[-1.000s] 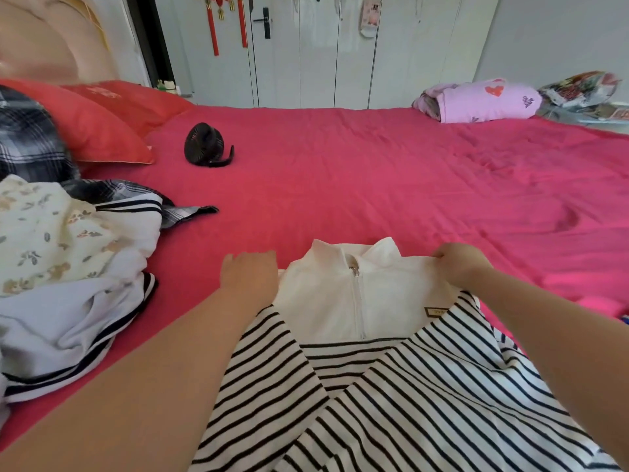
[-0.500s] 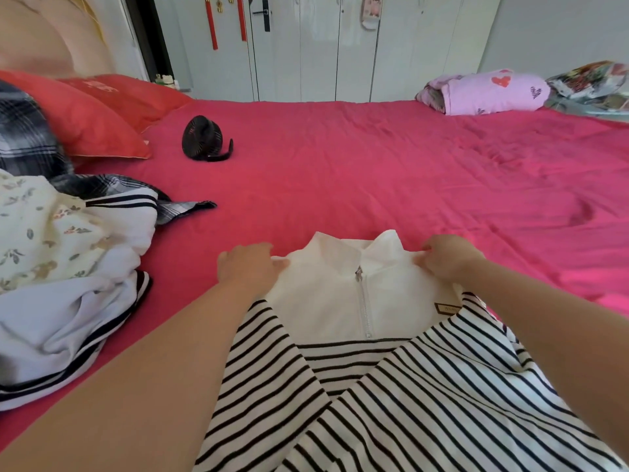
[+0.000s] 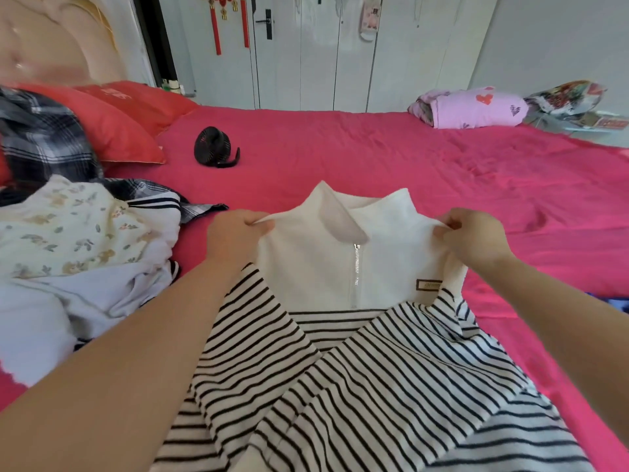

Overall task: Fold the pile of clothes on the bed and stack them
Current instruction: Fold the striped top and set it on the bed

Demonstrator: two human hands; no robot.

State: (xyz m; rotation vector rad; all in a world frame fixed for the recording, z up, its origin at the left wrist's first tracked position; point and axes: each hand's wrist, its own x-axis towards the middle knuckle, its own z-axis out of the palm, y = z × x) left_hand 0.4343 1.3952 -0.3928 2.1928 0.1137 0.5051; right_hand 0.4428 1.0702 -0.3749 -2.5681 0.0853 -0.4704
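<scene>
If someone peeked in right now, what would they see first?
Probably the striped top with its white zip collar in the middle, pinched at the shoulders by the left hand and right hand. Around it spreads the bright pink bedsheet, with a rumpled pile of clothes at the left and a small black fan farther back.

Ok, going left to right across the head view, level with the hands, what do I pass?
The pile of unfolded clothes → left hand → striped top → right hand → red bedsheet.
</scene>
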